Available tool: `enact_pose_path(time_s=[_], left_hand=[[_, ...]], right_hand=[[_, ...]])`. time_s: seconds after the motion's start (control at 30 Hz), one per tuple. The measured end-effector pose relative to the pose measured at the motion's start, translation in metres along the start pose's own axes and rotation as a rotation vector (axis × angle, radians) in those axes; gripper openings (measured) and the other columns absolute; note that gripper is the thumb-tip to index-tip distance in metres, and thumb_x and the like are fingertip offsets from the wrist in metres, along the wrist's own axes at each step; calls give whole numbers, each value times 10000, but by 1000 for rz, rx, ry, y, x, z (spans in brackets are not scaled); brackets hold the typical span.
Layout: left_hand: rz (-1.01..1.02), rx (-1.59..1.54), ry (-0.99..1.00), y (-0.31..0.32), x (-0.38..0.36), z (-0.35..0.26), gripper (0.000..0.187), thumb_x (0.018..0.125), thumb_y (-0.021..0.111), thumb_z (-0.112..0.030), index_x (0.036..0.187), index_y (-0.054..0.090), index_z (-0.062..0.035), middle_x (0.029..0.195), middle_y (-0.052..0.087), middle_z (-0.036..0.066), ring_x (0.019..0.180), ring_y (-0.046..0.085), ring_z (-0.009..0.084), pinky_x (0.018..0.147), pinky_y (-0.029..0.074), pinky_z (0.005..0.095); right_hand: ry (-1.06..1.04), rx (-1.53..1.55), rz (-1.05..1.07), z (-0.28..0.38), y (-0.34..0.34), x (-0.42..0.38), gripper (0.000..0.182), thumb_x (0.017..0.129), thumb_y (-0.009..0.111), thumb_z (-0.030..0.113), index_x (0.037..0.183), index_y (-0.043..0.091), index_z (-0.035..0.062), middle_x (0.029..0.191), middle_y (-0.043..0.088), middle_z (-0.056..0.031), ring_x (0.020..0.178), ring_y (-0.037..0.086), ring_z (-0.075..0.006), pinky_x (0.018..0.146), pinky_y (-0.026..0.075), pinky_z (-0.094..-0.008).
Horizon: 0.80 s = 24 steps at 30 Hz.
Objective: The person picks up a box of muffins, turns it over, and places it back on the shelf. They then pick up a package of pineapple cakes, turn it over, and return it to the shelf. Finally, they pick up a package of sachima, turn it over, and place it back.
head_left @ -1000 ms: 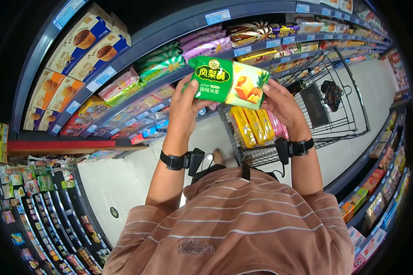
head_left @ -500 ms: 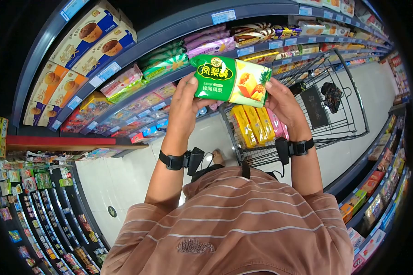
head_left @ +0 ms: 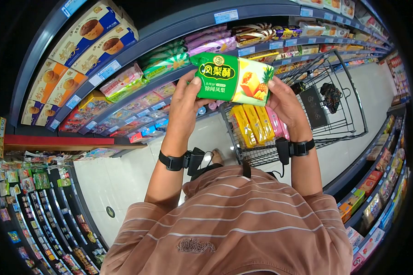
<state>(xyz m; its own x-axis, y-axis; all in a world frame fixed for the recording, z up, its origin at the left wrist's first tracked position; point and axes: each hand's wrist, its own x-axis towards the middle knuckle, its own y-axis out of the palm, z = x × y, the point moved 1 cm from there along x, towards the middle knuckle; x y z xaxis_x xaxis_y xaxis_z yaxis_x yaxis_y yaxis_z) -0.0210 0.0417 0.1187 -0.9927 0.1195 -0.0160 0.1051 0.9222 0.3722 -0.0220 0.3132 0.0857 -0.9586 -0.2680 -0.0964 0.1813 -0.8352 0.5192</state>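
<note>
A green and cream packet of pineapple cakes (head_left: pixel 232 79), printed with a pineapple and pastries, is held up in front of me with its printed face toward me. My left hand (head_left: pixel 185 97) grips its left end, thumb on the front. At the right end, my right hand (head_left: pixel 285 101) closes on the packet's edge, thumb on the front near the pineapple picture. The fingers behind the packet are partly hidden. Just below it, yellow packets (head_left: pixel 252 124) and a pink packet (head_left: pixel 277 121) lie in a wire shopping cart (head_left: pixel 353 130).
Shelves (head_left: pixel 170 34) of boxed and bagged snacks curve along the left and far side. Another shelf (head_left: pixel 376 183) runs on the right. A dark crumpled bag (head_left: pixel 331 97) is in the cart. Pale tiled floor (head_left: pixel 119 183) lies below, with more racks (head_left: pixel 46 215) at lower left.
The packet has tilted slightly and come a little closer, its right end shifting a bit right. Both hands keep their hold on it.
</note>
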Motion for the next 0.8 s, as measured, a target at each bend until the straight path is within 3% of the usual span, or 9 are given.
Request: enact_pose_path(time_s=[0.1, 0.73, 0.8], left_hand=[[1, -11, -7, -2, 1, -2, 478, 1044, 532, -314, 1381, 462, 17, 1226, 638, 136, 1103, 664, 218, 919, 573, 386], [-20, 34, 2, -11, -2, -6, 491, 1068, 444, -339, 1396, 477, 24, 1274, 639, 164, 1119, 676, 250, 951, 577, 446], [-6, 1, 0, -13, -1, -4, 509, 1061, 480, -367, 1399, 468, 13, 1250, 642, 146, 1101, 676, 225, 917, 581, 410]], right_hand=[[-10, 45, -26, 4, 9, -2, 463, 1040, 566, 203, 1429, 468, -26, 1324, 613, -123, 1191, 632, -192, 1029, 528, -363], [-50, 6, -69, 9, 26, 0, 449, 1030, 589, 229, 1388, 492, -26, 1270, 632, -110, 1141, 646, -172, 992, 539, -347], [-51, -2, -81, 9, 29, -1, 445, 1029, 590, 233, 1380, 495, -24, 1261, 635, -106, 1131, 650, -170, 987, 542, -343]])
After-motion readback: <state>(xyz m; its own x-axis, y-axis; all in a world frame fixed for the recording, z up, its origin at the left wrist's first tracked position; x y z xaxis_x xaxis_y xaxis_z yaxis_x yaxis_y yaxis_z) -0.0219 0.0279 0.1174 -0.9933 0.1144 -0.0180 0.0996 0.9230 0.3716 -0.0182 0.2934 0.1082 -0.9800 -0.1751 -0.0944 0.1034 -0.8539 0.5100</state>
